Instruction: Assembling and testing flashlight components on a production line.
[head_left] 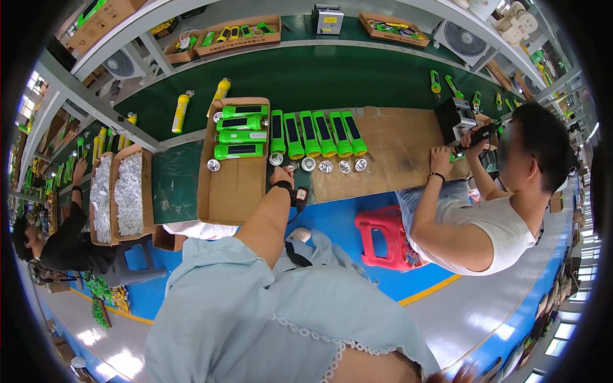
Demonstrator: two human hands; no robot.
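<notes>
My left hand (281, 175) is at the front edge of a cardboard sheet (396, 143), below a row of green flashlights (308, 135) with dark panels. Its fingers are closed around a small shiny piece (294, 167), seemingly a reflector, mostly hidden by them. Round silver reflectors (326, 166) lie under the other flashlights. Left of the hand, an open cardboard box (230, 201) holds several more green flashlights (239, 151) and a reflector (213, 165). At the lower edge, a smeared skin-toned shape (454, 375) seems to be my right hand; its fingers cannot be made out.
A co-worker in a white top (472, 236) works at right, beside a red stool (383, 236). Yellow flashlights (181, 113) stand on the green belt (332, 76). Boxes of silver parts (129, 198) and another person in black (64, 239) are at left. A metal shelf runs overhead.
</notes>
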